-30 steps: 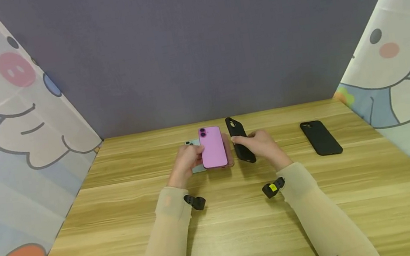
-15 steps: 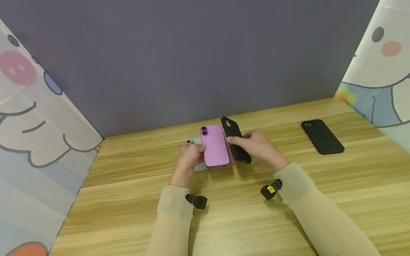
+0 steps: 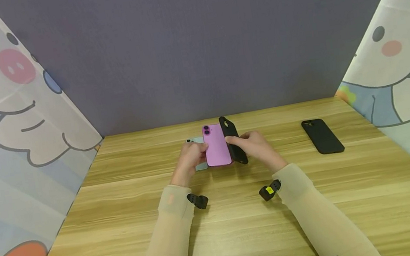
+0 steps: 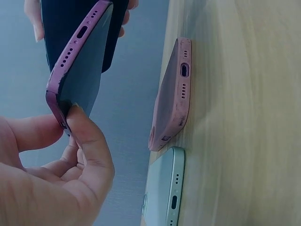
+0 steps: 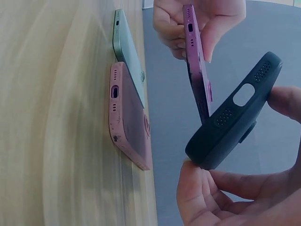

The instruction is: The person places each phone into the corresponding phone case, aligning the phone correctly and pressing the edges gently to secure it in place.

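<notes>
1. Pinching the purple phone (image 3: 216, 145) by its left edge, the left hand (image 3: 190, 159) has thumb and fingers (image 4: 89, 141) curled round the rim and holds it lifted off the table (image 3: 244, 228).
2. Gripping a black case (image 3: 233, 139), the right hand (image 3: 257, 149) has its thumb (image 5: 197, 197) under the case's bottom end and fingers along the far side, holding tightly on the case.
3. That case stands tilted just right of the phone, its edge touching or nearly touching the phone's right side.
4. Below the left hand's grip, a pink phone (image 4: 171, 94) lies flat on the table, with a pale green phone (image 4: 162, 188) just beside it.
5. Well right of the right hand, a second black case (image 3: 322, 136) lies flat on the table.
</notes>
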`<action>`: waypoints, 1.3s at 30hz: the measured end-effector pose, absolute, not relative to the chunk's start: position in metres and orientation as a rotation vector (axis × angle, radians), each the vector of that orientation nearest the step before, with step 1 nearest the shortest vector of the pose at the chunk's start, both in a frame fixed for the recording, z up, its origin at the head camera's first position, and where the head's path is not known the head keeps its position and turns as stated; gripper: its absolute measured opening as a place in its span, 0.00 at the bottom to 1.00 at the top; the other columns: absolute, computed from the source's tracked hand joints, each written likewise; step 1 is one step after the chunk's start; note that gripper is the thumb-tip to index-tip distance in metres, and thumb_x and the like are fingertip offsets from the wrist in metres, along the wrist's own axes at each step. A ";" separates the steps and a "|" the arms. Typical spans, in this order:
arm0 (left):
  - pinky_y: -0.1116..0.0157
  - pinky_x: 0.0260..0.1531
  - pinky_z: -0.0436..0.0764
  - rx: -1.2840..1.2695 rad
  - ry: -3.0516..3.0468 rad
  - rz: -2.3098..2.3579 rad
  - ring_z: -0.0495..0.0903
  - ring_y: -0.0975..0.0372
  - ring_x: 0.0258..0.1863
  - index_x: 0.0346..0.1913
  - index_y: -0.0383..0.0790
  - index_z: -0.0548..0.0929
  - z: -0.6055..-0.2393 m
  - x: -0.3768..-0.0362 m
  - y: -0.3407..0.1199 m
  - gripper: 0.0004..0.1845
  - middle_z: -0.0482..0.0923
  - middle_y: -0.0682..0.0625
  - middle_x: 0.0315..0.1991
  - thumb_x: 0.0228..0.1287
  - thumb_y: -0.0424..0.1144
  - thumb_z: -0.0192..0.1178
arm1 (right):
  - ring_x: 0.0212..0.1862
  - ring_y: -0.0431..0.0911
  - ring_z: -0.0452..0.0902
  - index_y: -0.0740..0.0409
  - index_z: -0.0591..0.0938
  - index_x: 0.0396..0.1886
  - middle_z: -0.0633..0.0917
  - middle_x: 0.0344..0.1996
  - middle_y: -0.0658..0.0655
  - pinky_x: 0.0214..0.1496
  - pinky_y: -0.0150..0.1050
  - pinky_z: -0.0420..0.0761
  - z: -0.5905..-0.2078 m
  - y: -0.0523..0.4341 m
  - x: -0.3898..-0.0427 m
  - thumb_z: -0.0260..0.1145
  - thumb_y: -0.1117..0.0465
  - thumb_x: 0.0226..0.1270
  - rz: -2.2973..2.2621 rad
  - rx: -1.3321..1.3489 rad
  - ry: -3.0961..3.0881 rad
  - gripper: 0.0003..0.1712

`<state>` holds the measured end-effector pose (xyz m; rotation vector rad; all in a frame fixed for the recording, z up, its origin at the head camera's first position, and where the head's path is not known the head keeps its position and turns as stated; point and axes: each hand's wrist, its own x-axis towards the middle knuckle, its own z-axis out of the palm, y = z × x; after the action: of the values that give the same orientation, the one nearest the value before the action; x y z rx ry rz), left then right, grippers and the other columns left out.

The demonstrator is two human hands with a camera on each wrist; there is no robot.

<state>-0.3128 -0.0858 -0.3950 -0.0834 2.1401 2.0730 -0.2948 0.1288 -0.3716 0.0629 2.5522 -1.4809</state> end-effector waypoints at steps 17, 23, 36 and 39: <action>0.66 0.35 0.83 -0.075 2.142 2.056 0.81 0.61 0.29 0.44 0.24 0.84 -0.393 -0.312 -0.080 0.11 0.81 0.47 0.31 0.73 0.31 0.54 | 0.47 0.55 0.81 0.67 0.74 0.67 0.84 0.53 0.64 0.62 0.56 0.75 -0.372 0.128 -0.293 0.66 0.31 0.63 -1.630 0.044 2.409 0.49; 0.67 0.35 0.81 -0.093 2.152 2.041 0.79 0.62 0.30 0.46 0.24 0.83 -0.393 -0.311 -0.080 0.12 0.80 0.47 0.32 0.73 0.32 0.55 | 0.49 0.53 0.80 0.68 0.73 0.68 0.82 0.56 0.64 0.62 0.55 0.76 -0.374 0.127 -0.293 0.67 0.32 0.64 -1.674 0.030 2.373 0.49; 0.67 0.33 0.82 -0.044 2.136 2.040 0.80 0.62 0.28 0.44 0.25 0.84 -0.393 -0.310 -0.075 0.11 0.81 0.47 0.30 0.73 0.31 0.54 | 0.49 0.55 0.82 0.69 0.70 0.69 0.83 0.55 0.65 0.62 0.55 0.77 -0.378 0.124 -0.297 0.70 0.32 0.61 -1.666 0.011 2.340 0.53; 0.68 0.32 0.82 -0.048 2.120 2.044 0.80 0.63 0.28 0.45 0.25 0.83 -0.393 -0.310 -0.074 0.10 0.81 0.48 0.30 0.73 0.31 0.54 | 0.51 0.57 0.82 0.70 0.70 0.69 0.83 0.54 0.65 0.62 0.56 0.77 -0.379 0.124 -0.296 0.70 0.32 0.61 -1.674 -0.001 2.334 0.53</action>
<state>-0.3100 -0.0740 -0.3931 -0.0483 2.1196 2.0444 -0.2964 0.1238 -0.3794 -0.0014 2.3340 -1.6736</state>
